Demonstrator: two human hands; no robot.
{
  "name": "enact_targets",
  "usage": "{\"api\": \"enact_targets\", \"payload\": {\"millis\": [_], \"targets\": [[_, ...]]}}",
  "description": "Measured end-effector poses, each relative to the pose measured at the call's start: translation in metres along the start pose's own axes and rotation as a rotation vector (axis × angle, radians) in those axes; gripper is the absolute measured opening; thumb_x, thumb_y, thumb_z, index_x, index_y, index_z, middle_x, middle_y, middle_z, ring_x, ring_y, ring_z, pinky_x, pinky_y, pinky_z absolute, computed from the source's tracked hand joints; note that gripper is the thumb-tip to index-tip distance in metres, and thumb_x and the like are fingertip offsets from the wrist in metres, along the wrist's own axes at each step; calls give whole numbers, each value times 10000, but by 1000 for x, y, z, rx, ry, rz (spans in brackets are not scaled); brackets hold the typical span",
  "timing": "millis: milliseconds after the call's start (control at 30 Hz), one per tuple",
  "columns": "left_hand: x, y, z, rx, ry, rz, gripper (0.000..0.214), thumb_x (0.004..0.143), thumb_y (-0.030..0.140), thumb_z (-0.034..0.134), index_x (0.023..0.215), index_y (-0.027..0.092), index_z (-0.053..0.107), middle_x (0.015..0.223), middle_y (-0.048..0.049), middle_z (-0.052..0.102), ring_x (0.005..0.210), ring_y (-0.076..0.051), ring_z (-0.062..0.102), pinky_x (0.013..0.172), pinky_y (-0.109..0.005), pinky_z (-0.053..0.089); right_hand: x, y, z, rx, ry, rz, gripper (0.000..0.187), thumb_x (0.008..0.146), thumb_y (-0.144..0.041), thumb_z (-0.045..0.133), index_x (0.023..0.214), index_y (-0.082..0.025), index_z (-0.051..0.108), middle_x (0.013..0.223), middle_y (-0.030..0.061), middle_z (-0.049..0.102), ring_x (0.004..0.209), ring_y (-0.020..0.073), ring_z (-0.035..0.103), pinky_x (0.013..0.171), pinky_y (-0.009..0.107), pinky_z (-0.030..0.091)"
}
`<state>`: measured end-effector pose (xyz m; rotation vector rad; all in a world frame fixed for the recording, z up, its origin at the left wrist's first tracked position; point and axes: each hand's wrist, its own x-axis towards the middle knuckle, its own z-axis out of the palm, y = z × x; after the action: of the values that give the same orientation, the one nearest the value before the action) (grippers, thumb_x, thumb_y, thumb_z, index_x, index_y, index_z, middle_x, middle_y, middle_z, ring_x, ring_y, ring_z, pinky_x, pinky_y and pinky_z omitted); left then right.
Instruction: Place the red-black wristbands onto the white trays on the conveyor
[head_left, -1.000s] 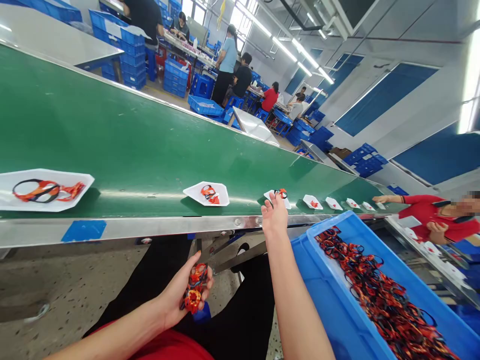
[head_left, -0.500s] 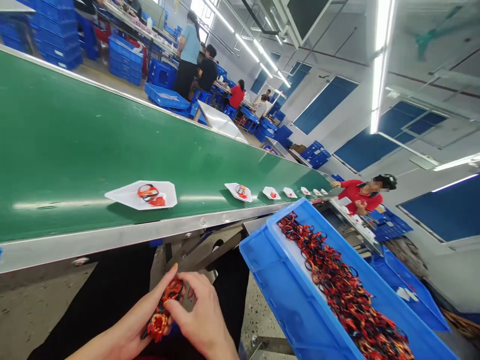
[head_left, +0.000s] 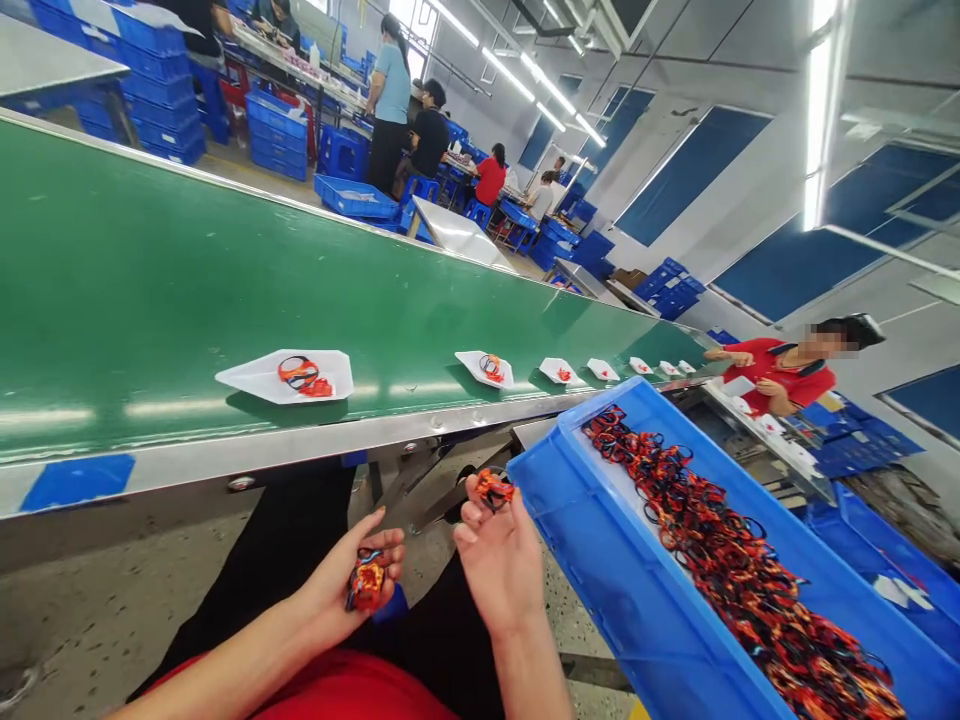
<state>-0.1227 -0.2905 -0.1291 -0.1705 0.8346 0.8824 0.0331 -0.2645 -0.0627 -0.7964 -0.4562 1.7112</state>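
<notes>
My left hand [head_left: 352, 580] is cupped over my lap and holds a small bunch of red and orange bands [head_left: 365, 583]. My right hand [head_left: 499, 555] is raised beside it, its fingertips pinching a single red band [head_left: 493, 490] near the corner of the blue bin [head_left: 600, 570]. The bin is tilted and holds a long heap of red, orange and dark bands [head_left: 720, 560]. On the green conveyor belt [head_left: 187, 290] ahead, a white tray with bands [head_left: 289, 375] lies nearest, and a row of several smaller trays [head_left: 487, 368] trails off to the right.
The belt's metal edge [head_left: 225, 465] runs across in front of my knees. A person in a red shirt [head_left: 787, 365] works at the belt's far right end. Other people sit at tables with stacked blue crates [head_left: 277, 130] behind the belt. A second blue bin [head_left: 892, 560] sits at the lower right.
My right hand has drawn one band out of the bunch and lifted it up and to the right, away from my left hand. The trays on the belt have shifted slightly in the view.
</notes>
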Motion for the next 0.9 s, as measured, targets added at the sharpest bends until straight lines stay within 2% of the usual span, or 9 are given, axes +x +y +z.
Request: {"api": "enact_targets", "payload": {"millis": [100,333,533,667,833,900], "targets": [[7,0,-4,-53,62,3,203,769,319,626,784,118,595,651,-40,603,515,-111,573,486,-224,508,2,-3,0,27,20,16,219,822,-427,563,905,-248,658,991,43,660,641,108,490,504,221,402],[14,-3,-12,-88,56,-27,188,766,305,624,783,120,599,694,-75,644,612,-159,633,690,-342,565,9,3,-5,143,143,90,217,823,-416,574,864,-222,662,995,44,676,573,68,468,435,168,387],[13,-2,-11,-62,92,-21,197,742,319,653,789,134,605,708,-68,658,609,-163,641,665,-337,570,13,4,-7,78,191,76,233,815,-436,581,892,-235,668,1054,56,675,555,68,480,386,162,383],[13,-2,-9,-89,97,-14,168,775,295,610,758,130,586,686,-74,647,602,-155,635,671,-324,568,14,6,-9,71,193,74,225,816,-434,586,903,-244,669,1072,50,671,546,56,479,375,144,378],[15,-3,-9,-111,89,-22,185,811,316,556,741,146,537,690,-75,630,660,-178,646,754,-404,554,14,8,-7,68,201,64,211,806,-418,602,925,-254,657,1039,36,674,535,49,469,377,136,368],[14,-3,-9,-88,68,-40,193,813,334,554,760,150,525,705,-74,628,680,-186,647,765,-419,548,14,11,-7,-16,205,-1,220,788,-410,625,935,-248,645,1037,30,662,534,49,456,377,140,358]]}}
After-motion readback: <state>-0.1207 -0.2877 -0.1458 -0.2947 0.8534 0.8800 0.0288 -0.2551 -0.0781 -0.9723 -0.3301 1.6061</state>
